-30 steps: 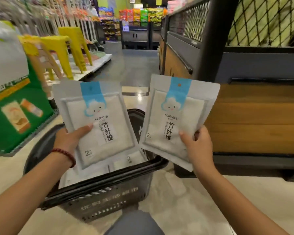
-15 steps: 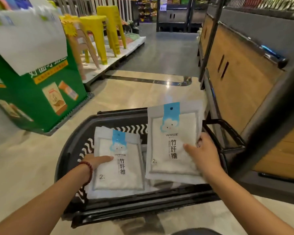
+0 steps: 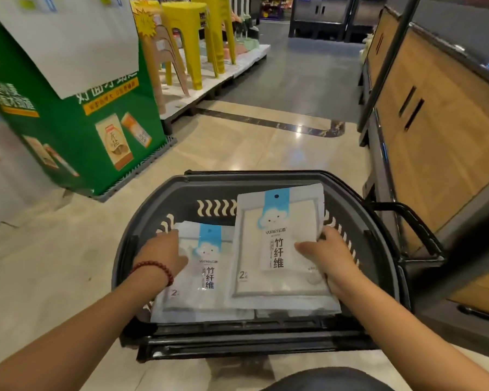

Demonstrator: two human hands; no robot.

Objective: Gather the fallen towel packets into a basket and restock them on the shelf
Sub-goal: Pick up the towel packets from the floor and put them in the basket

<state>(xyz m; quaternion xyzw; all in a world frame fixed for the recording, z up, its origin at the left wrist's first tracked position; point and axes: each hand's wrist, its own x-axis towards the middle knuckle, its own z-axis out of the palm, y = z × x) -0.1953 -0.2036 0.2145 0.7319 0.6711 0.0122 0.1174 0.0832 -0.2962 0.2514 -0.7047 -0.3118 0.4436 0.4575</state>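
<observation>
The right hand (image 3: 329, 258) pinches the right packet (image 3: 277, 249) — thumb on its face, fingers round its edge — over the basket (image 3: 266, 176), probably to lay it flat. The left hand (image 3: 163, 253) rests on the left packet (image 3: 206, 277) near the basket's left wall; its grip I cannot tell.

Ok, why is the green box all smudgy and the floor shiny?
Head view: the green box and yellow stools are smeared by motion blur, while the print on the towel packets in the basket reads sharp; the shine is light glaring off the polished floor; the wide lens bends the wooden shelf.
</observation>
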